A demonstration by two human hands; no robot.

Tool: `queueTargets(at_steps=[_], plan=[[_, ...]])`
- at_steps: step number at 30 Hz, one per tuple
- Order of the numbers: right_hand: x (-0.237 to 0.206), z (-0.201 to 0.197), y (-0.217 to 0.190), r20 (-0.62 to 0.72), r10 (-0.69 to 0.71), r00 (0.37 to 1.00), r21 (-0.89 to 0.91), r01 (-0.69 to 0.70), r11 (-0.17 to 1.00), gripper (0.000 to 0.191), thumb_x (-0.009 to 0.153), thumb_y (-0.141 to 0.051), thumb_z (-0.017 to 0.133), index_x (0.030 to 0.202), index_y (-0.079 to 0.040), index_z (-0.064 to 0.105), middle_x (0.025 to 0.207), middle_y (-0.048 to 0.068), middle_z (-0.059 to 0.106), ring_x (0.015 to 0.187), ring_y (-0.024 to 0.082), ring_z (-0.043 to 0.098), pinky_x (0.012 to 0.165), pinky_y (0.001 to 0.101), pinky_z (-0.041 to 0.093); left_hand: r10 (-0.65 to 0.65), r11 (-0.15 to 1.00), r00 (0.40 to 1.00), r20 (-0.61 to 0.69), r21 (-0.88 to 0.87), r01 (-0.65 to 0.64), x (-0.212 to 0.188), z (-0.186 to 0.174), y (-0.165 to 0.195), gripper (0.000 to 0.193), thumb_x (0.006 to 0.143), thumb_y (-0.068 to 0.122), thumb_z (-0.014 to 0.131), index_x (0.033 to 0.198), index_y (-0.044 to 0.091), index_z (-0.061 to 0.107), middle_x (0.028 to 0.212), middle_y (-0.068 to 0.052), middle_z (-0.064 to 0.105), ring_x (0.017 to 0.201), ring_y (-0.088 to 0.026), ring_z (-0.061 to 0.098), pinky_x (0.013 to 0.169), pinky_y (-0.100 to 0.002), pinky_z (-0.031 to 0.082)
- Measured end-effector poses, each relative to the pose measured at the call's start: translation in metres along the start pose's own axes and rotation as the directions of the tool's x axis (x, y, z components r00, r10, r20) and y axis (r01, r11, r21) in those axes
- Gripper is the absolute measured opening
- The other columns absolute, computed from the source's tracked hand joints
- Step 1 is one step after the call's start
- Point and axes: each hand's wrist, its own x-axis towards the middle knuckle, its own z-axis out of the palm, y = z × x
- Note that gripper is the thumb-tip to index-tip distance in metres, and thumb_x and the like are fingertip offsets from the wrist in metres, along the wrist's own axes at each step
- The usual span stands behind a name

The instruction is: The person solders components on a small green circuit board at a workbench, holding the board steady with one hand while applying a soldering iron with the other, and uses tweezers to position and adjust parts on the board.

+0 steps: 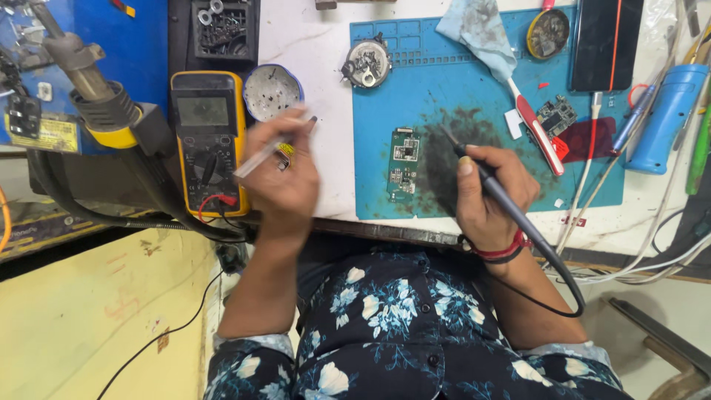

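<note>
My right hand point(492, 189) grips a black soldering iron point(485, 181) like a pen; its tip points up-left over the stained blue work mat point(474, 96), just right of a small green circuit board point(404, 163). My left hand point(281, 174) holds a thin pale stick-like tool point(270, 148), blurred, above the white bench beside the yellow multimeter point(209, 137). The tool's end reaches toward a round tin point(271, 92). The iron's black cord runs back past my right wrist.
A hot-air gun nozzle point(81, 70) hangs at the left. On the mat lie a grey cloth point(478, 30), a red-handled brush point(537, 130), another small board point(557, 115), a round metal part point(366, 63) and a dark phone point(603, 41). A blue tool point(666, 115) and cables sit at right.
</note>
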Motion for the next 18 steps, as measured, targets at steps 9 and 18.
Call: queueTargets(at_steps=[9, 18], plan=[[0.000, 0.002, -0.002, 0.021, 0.003, 1.000, 0.019, -0.003, 1.000, 0.013, 0.105, -0.010, 0.073, 0.112, 0.000, 0.068, 0.083, 0.008, 0.065, 0.069, 0.016, 0.060, 0.061, 0.0276, 0.045, 0.105, 0.811, 0.983, 0.153, 0.558, -0.174, 0.040, -0.024, 0.006, 0.014, 0.094, -0.003, 0.078, 0.101, 0.004, 0.068, 0.093, -0.008, 0.072, 0.076, -0.024, 0.067, 0.075, -0.041, 0.050], [-0.001, 0.000, 0.000, 0.026, -0.047, 0.999, -0.006, 0.048, 0.999, 0.016, 0.106, -0.012, 0.073, 0.114, 0.001, 0.067, 0.089, 0.012, 0.066, 0.068, 0.017, 0.062, 0.063, 0.0283, 0.046, 0.142, 0.980, 0.990, 0.013, 0.135, -0.143, 0.016, -0.011, 0.002, 0.017, 0.106, -0.009, 0.067, 0.115, 0.002, 0.057, 0.113, -0.014, 0.071, 0.097, -0.020, 0.073, 0.084, -0.028, 0.061]])
